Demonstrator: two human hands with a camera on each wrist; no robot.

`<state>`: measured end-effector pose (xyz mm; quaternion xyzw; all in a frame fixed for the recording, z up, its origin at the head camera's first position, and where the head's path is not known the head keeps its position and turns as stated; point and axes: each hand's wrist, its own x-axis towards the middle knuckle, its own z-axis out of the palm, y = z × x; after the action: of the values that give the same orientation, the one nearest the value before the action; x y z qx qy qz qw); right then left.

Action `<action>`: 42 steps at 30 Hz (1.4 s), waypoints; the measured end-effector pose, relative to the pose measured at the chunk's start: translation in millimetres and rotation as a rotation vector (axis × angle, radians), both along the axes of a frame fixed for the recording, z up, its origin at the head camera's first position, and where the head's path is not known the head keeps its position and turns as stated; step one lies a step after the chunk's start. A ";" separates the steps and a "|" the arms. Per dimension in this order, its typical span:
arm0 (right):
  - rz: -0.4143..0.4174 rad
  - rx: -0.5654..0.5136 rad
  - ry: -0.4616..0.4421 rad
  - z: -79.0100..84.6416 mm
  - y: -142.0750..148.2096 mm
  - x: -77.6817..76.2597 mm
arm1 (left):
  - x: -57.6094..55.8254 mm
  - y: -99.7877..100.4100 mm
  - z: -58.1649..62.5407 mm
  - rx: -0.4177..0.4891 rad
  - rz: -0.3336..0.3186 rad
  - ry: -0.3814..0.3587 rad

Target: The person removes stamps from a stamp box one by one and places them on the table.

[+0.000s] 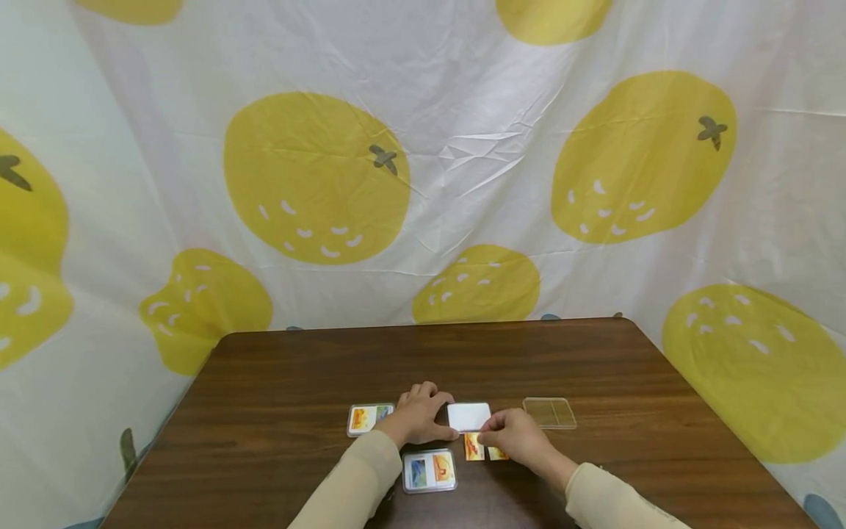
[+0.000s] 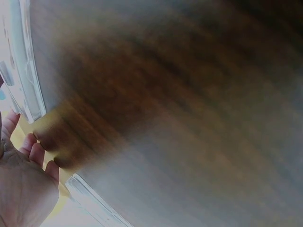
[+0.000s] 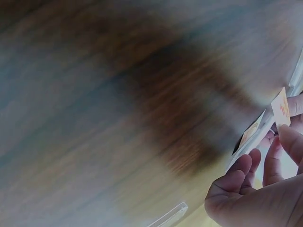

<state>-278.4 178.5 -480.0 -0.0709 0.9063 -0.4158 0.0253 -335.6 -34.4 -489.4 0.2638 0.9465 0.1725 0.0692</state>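
Note:
My left hand (image 1: 420,416) rests on the table, its thumb and index fingertips at the left corners of a clear case with a white insert (image 1: 468,416). On the case's other side, my right hand (image 1: 521,439) pinches a small orange-printed stamp (image 3: 281,107) between thumb and finger, at the case's near edge. A second stamp (image 1: 497,454) lies close by, partly hidden under the right hand. In the left wrist view, the left fingers (image 2: 37,152) are loosely bent, and clear case edges show on both sides of them.
A clear case lid (image 1: 550,414) lies to the right on the brown wooden table (image 1: 297,375). Two cases with printed stamps are near the left arm: one case (image 1: 429,471) in front, another case (image 1: 362,419) partly behind the hand. A fruit-patterned cloth (image 1: 456,184) hangs behind.

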 end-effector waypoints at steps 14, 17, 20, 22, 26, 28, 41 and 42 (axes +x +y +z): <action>-0.001 0.142 0.078 0.2 -1.8 3.0 | -2.3 -0.2 -3.9 0.018 -0.008 0.023; -0.002 0.144 0.079 0.7 -2.1 3.3 | -3.0 -0.5 -5.3 0.021 -0.009 0.022; -0.002 0.138 0.076 1.0 -2.1 3.4 | -5.7 -0.4 -10.5 0.023 -0.002 0.027; 0.000 0.131 0.076 1.4 -1.8 3.4 | -7.3 -0.4 -13.7 0.026 0.001 0.029; 0.005 0.116 0.073 2.7 -0.7 3.1 | -7.1 -0.9 -13.2 0.029 -0.002 0.034; 0.004 0.109 0.073 3.6 -0.2 2.4 | -5.5 -1.1 -10.4 0.026 -0.005 0.032; 0.011 0.039 0.089 7.8 9.9 -5.0 | -1.2 0.0 -4.5 0.017 0.000 0.024; 0.028 0.028 0.094 7.8 11.9 -5.7 | -0.6 0.1 -2.8 0.015 -0.001 0.020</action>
<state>-284.1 190.4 -472.2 -0.1026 0.9112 -0.3989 -0.0107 -336.2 -34.3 -492.2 0.2665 0.9457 0.1770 0.0576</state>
